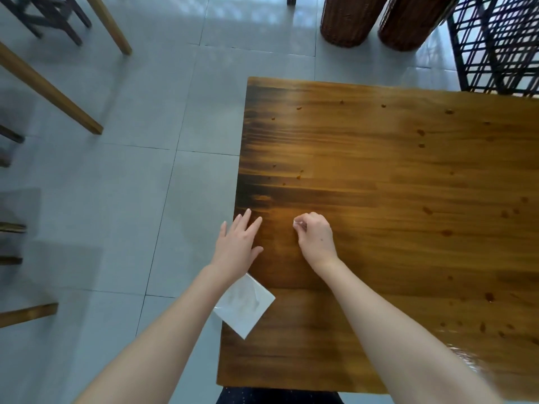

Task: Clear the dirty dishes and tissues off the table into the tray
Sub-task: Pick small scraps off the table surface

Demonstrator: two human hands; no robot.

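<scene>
Nearby, crumbs (299, 177) dot the table (379, 243); tissue (248, 307) at edge; right hand (316, 239) pinches scrap (298, 225).

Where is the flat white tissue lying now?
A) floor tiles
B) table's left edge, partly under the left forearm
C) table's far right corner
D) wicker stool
B: the white tissue lies at the left edge of the table, one corner overhanging, partly covered by the left forearm; the right hand pinches only a small white scrap.
</scene>
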